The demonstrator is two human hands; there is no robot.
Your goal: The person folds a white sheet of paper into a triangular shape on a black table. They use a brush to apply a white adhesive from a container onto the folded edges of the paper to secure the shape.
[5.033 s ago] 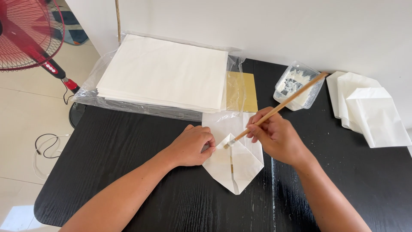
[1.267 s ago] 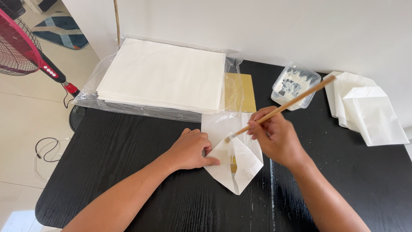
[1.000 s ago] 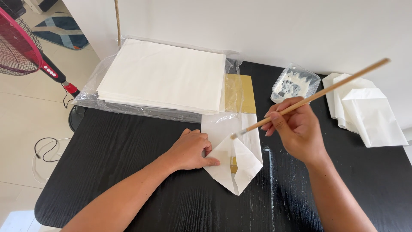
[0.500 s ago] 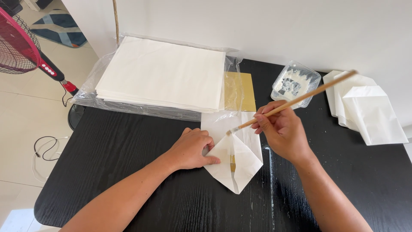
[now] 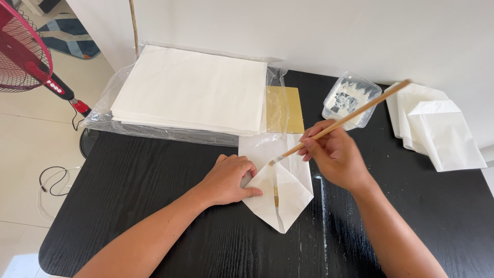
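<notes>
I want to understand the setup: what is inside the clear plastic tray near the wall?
The clear plastic tray holds a white paste, smeared unevenly, with darker bare patches where the bottom shows through. The wooden brush handle in the right hand crosses its near corner, hiding that part.

The left hand (image 5: pixel 230 180) hides part of the folded paper (image 5: pixel 280 195); the fan (image 5: pixel 20 56) is cut off.

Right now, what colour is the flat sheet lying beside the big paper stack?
Golden yellow flat sheet, under clear plastic, seen in the head view.
</notes>
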